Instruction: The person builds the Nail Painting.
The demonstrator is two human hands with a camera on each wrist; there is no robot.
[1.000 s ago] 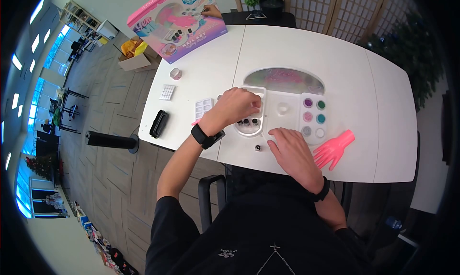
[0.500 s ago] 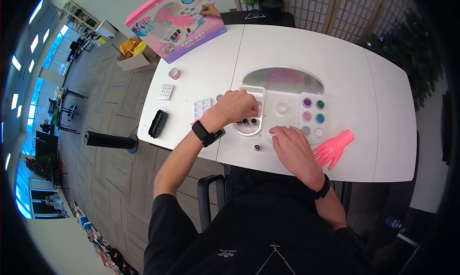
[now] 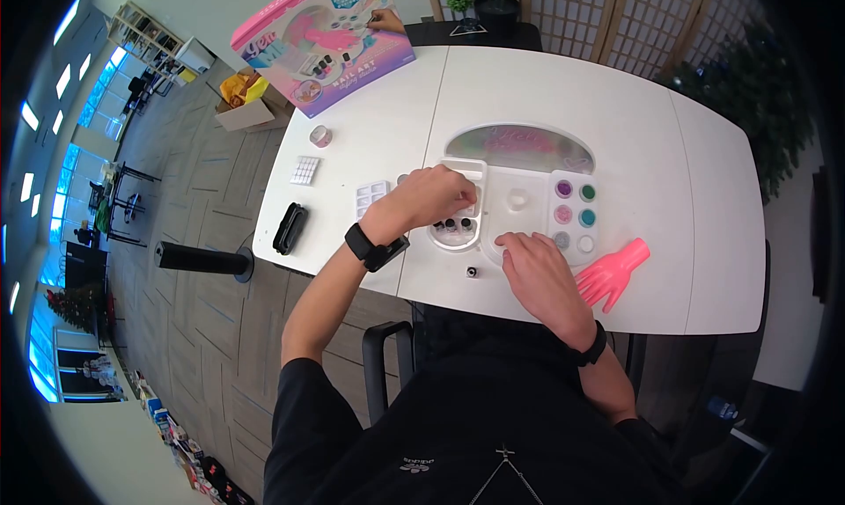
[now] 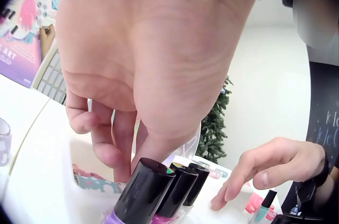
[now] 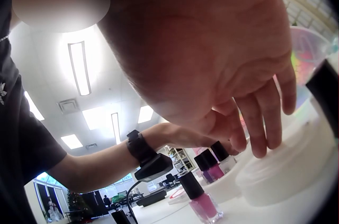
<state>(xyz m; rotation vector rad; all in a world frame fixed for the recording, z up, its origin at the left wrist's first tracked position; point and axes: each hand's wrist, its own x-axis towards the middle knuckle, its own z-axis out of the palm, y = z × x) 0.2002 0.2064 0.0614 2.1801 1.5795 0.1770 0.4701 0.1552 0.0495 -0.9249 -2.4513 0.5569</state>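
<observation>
The left hand point(image 3: 431, 194) is over the white compartment tray point(image 3: 478, 232). In the left wrist view its bent fingers point(image 4: 123, 144) reach down to patterned teal and pink pieces point(image 4: 98, 182) in a compartment; black bottle caps hide the thumb tip, so a grip cannot be told. Black-capped polish bottles point(image 3: 451, 224) stand in the tray's near part. The right hand point(image 3: 539, 281) rests its extended fingertips on the white base; in the right wrist view those fingers point(image 5: 259, 118) touch a raised round part point(image 5: 275, 173). A pink polish bottle point(image 5: 204, 205) stands outside the tray.
A palette point(image 3: 575, 232) of coloured pots and a pink model hand point(image 3: 614, 274) lie to the right. Behind is an arched panel point(image 3: 519, 147). Leftward are a small white tray point(image 3: 371, 197), a white grid piece point(image 3: 304, 170), a jar point(image 3: 320, 135), a black case point(image 3: 290, 228) and a box point(image 3: 330, 43).
The left hand has shifted slightly over the compartment tray, and its wrist has moved a little left. The right hand has stayed nearly still on the base.
</observation>
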